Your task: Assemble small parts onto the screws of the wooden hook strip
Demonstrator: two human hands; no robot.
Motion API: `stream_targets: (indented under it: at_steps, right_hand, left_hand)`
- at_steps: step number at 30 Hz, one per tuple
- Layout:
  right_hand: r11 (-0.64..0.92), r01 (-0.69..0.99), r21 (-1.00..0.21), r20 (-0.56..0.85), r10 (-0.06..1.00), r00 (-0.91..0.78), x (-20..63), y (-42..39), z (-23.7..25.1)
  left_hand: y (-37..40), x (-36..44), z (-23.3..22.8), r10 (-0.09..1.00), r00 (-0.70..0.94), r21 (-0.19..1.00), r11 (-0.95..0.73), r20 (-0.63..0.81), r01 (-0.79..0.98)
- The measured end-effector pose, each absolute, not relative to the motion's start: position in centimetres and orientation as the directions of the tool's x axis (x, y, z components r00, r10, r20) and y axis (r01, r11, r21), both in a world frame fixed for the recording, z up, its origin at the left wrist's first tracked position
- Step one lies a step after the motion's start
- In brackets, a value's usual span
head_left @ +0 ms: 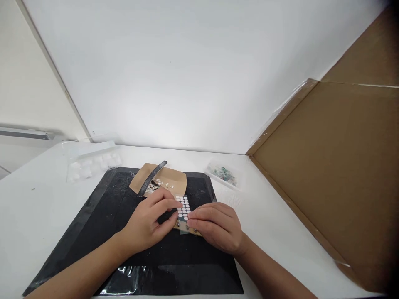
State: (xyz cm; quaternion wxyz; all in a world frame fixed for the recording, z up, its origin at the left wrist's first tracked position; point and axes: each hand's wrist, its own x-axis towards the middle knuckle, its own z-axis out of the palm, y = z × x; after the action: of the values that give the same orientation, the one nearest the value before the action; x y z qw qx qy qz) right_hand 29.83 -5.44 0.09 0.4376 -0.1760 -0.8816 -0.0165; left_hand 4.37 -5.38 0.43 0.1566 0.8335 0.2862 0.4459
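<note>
- Resting on a black mat point(93, 224) that covers the middle of the white tabletop point(280, 232), both hands meet over a small sheet of white oval stickers point(183, 207).
- Open tabletop lies left of the mat; on the right, a large cardboard panel point(327, 174) stands close, narrowing that side.
- Left hand point(149, 222) has its fingers curled, thumb and forefinger pinching at the sheet's left edge.
- Right hand point(216, 226) lies flat, fingers together, pressing the sheet's lower right corner.
- The sheet looks dark with rows of pale ovals, seemingly on a tan backing.
- Behind it sit a brown paper piece point(173, 179) with small white bits, and a dark curved strip point(152, 177) across it.
- A clear plastic tray point(90, 162) sits far left, a clear packet point(222, 174) to the right.
</note>
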Motion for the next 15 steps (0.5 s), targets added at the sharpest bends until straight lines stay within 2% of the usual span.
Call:
stream_targets:
  at_steps: [3, 9, 15]
  right_hand:
    - [0.928, 0.349, -0.129, 0.776, 0.314, -0.547, 29.7, -5.5, 0.1]
    - [0.917, 0.363, -0.164, 0.859, 0.314, -0.405, 28.9, -5.3, 0.2]
    - [0.917, 0.369, -0.155, 0.855, 0.311, -0.415, 28.7, -5.5, 0.4]
  left_hand:
    - [-5.3, 4.2, 0.3, 0.564, 0.432, 0.46, -0.825, 0.704, 0.328]
    - [-5.4, 4.2, -0.2, 0.507, 0.437, 0.387, -0.858, 0.743, 0.338]
    - [-5.6, 4.5, 0.4, 0.528, 0.408, 0.439, -0.849, 0.745, 0.295]
